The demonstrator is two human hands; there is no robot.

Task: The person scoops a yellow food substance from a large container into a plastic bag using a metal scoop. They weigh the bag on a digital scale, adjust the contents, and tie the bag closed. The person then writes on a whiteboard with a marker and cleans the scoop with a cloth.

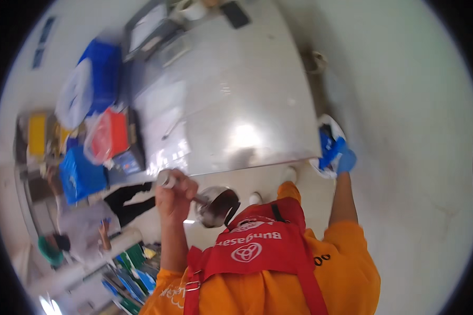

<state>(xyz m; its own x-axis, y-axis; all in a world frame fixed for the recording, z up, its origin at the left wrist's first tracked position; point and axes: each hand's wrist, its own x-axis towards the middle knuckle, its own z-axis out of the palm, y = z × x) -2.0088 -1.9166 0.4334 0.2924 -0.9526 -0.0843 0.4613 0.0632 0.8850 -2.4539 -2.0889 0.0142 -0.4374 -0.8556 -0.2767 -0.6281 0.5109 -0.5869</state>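
My left hand (pixel 174 198), bare, is closed around the handle of a shiny round metal vessel (pixel 210 212) in front of the apron. The handle has a pale, thick end, and the vessel's inside looks dark red-brown. A black curved piece sits on its right side; I cannot make out its exact kind. My right hand (pixel 346 159), in a blue glove, is at a white round-rimmed container (pixel 327 172) by the table's right corner. Crumpled blue material (pixel 328 146) lies in that container against the glove. The fingers blend with it, so whether they grip it is unclear.
A steel table (pixel 236 89) stands ahead, bearing papers (pixel 163 118), a pen and a dark phone (pixel 234 14). Blue (pixel 102 73) and red (pixel 119 131) bins line its left side. A person in a green cap (pixel 50 251) works at left. A pale wall (pixel 404 105) rises at right.
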